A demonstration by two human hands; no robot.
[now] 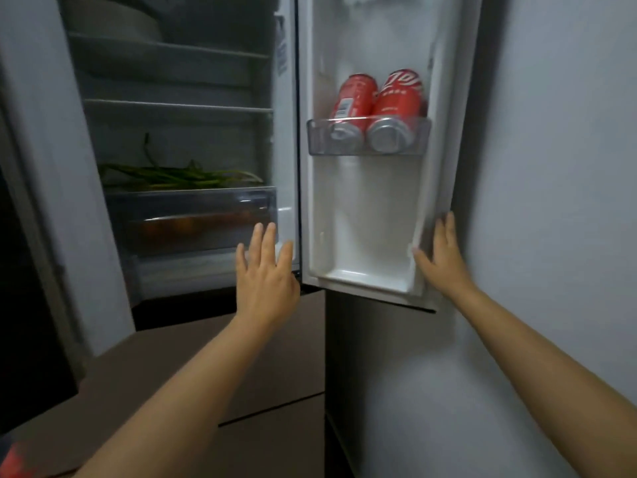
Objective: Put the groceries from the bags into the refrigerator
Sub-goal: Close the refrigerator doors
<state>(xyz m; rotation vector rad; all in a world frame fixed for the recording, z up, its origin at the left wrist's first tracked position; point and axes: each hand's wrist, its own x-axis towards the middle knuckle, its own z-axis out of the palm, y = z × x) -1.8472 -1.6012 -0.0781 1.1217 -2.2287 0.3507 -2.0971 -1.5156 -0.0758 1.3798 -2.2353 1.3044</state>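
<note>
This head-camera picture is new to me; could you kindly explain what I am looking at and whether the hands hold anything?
There is one picture, taken by a wide-angle camera worn on a person's head, looking forward and down. No machine is involved, only two bare hands. The left hand is open, fingers straight, in front of the open refrigerator, holding nothing. The right hand lies flat against the edge of the open door. Two red cans stand in the door's shelf. Green stalks lie above a drawer.

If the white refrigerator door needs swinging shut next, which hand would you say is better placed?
Probably the right hand: its straight fingers rest on the white refrigerator door's outer edge, while the left hand hovers open by the hinge side.
</note>
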